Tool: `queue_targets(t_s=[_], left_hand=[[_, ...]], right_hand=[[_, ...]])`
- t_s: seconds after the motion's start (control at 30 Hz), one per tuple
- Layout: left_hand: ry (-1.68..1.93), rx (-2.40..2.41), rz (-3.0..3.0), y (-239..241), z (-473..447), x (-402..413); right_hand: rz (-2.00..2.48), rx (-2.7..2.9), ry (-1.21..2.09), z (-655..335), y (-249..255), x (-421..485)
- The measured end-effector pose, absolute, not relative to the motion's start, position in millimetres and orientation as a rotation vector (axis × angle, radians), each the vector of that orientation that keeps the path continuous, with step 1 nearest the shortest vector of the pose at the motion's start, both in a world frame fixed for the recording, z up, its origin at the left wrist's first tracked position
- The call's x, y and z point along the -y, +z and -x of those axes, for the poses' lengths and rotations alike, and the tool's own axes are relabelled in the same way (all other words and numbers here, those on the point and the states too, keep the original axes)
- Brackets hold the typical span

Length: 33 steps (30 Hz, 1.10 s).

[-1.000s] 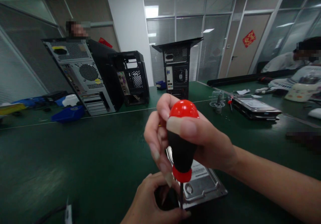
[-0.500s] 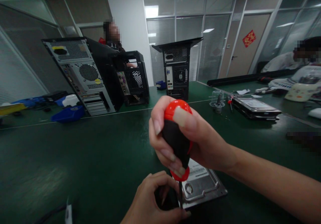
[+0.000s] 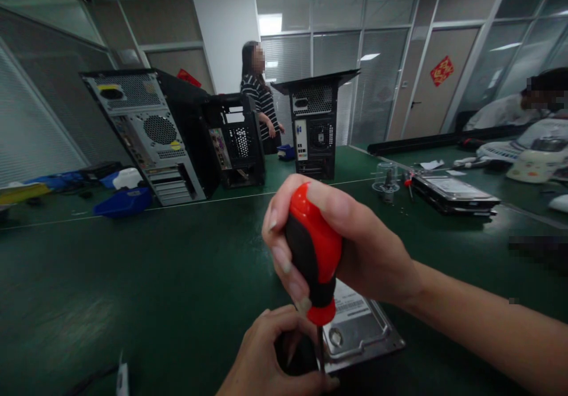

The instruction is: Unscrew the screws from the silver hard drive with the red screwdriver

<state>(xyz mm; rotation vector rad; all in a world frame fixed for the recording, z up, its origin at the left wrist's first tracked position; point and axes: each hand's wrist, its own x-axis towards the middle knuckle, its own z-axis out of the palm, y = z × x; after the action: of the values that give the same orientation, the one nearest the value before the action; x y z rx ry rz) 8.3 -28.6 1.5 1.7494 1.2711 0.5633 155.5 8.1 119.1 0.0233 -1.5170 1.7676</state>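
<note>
My right hand (image 3: pixel 370 245) is wrapped round the red and black handle of a screwdriver (image 3: pixel 318 236), which stands nearly upright. Its thin shaft runs down to the near left corner of a silver hard drive (image 3: pixel 361 334) with a white label. My left hand (image 3: pixel 266 354) curls at that same corner, its thumb by the near edge and its fingers on the left side, closed on the drive. The tip of the shaft is hidden behind the left thumb.
Several computer cases, one a tall tower (image 3: pixel 162 129), stand at the back of the green table (image 3: pixel 177 266). Stacked hard drives (image 3: pixel 452 192) and a clear plastic spindle (image 3: pixel 386 183) lie right. A blue tray (image 3: pixel 124 202) is left. A person (image 3: pixel 261 106) stands behind; another sits far right.
The screwdriver's handle has turned in my right hand, so more red faces me. My left hand and the hard drive stay put. The person behind the cases has moved to the right.
</note>
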Motion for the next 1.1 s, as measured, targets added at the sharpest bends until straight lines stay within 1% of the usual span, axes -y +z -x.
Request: queue_targets(t_s=[0.2, 0.37, 0.5, 0.7, 0.77, 0.8, 0.9, 0.97, 1.1], left_hand=[[0.596, -1.311, -1.727, 3, -9, 30], [0.552, -1.273, -1.732, -2, -7, 30], [0.555, -1.275, -1.721, -1, -6, 29], [0.567, -1.249, -1.748, 0, -6, 26], [0.57, -1.248, -1.76, 0, -6, 26], [0.574, -1.248, -1.776, 1, -6, 27], [0.571, -1.268, -1.831, 2, -5, 27], [0.545, -1.285, -1.848, 3, -4, 27], [0.522, -1.291, -1.848, 6, -4, 27]], right_hand=[[-0.063, 1.624, 1.744, -156, 121, -13], [-0.091, 1.479, 1.794, -156, 117, -14], [-0.083, 1.473, 1.817, -154, 116, -12], [0.023, 1.656, 1.771, -162, 120, -16], [0.121, 1.781, 1.652, -173, 124, -18], [0.202, 1.866, 1.534, -180, 126, -19], [0.54, 2.121, 0.954, -203, 137, -14], [0.772, 2.146, 0.732, -217, 142, -7], [1.036, 1.845, 0.82, -245, 142, 1]])
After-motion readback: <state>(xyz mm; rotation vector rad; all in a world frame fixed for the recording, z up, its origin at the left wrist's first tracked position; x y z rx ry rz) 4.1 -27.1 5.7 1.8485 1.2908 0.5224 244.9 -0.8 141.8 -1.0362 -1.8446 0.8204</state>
